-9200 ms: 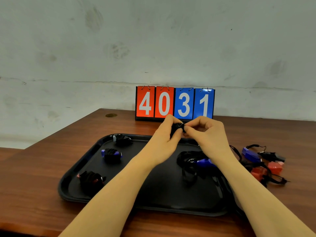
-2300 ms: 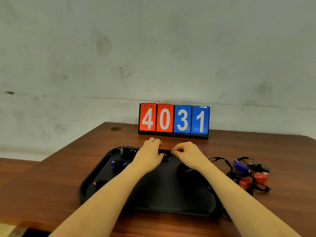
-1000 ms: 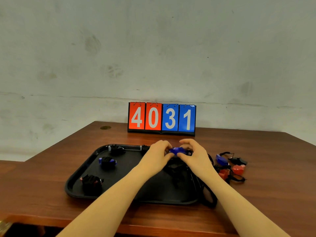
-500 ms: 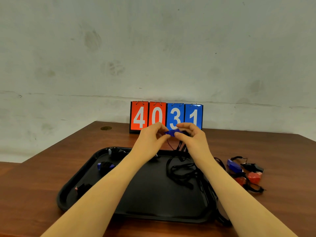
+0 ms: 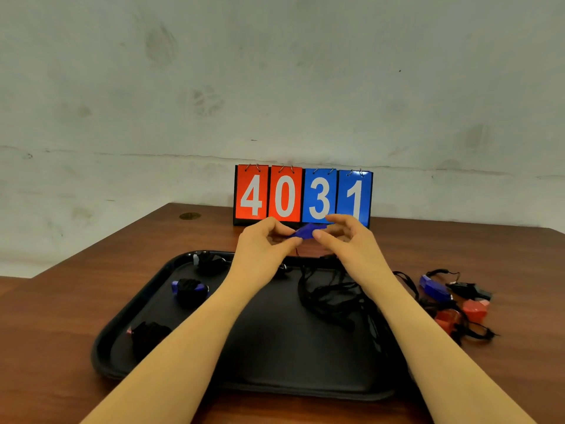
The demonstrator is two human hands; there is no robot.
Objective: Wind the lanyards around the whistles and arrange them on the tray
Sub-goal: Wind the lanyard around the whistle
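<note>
We're up above the far edge of the black tray [image 5: 110,341], and both hands have a blue whistle [image 5: 304,232] pinched between them — our left hand [image 5: 263,246] grips its left end with thumb and fingers, our right hand [image 5: 345,240] holds the other end with thumb and forefinger, the remaining fingers spread loose. Its black lanyard [image 5: 327,295] hangs down and piles in a loose tangle on the tray's right half, not wound at all. On the tray's left side we see three wrapped whistles in a line (each bundled in black cord): one at the far corner [image 5: 211,263], a blue one [image 5: 189,287] in the middle, one nearest us [image 5: 146,330]. Off to the right on the wooden table [image 5: 61,301] — a heap of unwound whistles [image 5: 452,301], blue, black and red. The scoreboard [image 5: 302,195] behind reads 4031.
</note>
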